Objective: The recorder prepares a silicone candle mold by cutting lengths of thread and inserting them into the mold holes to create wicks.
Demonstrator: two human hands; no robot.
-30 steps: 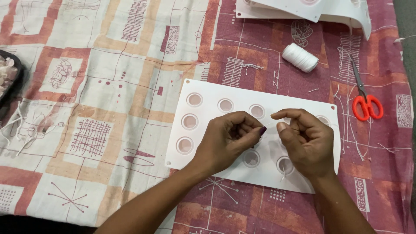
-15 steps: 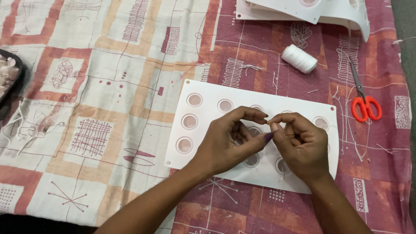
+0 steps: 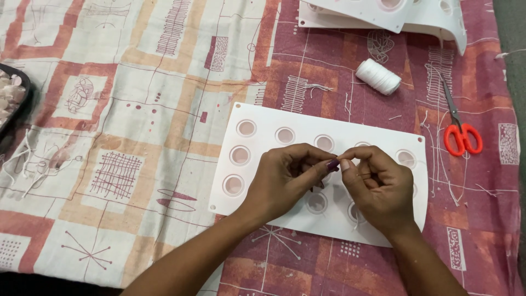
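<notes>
Fingertips [image 3: 335, 163] pinched together on something too small to make out, left hand [image 3: 285, 178] meeting right hand [image 3: 378, 183] just above one white tray [image 3: 257, 148]. Round shallow wells in rows, eleven visible. Beyond: one spool of white thread [image 3: 378, 76], one pair of red-handled scissors [image 3: 459, 129], stacked white trays [image 3: 383, 13].

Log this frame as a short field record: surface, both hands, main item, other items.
surface: patterned cloth, cream and maroon
left hand: fingertips pinched against the right's, over the tray
right hand: fingertips pinched; anything held is too small to tell
main item: white tray with round wells
other items: white thread spool; red-handled scissors; stacked white trays; dark container at left edge
</notes>
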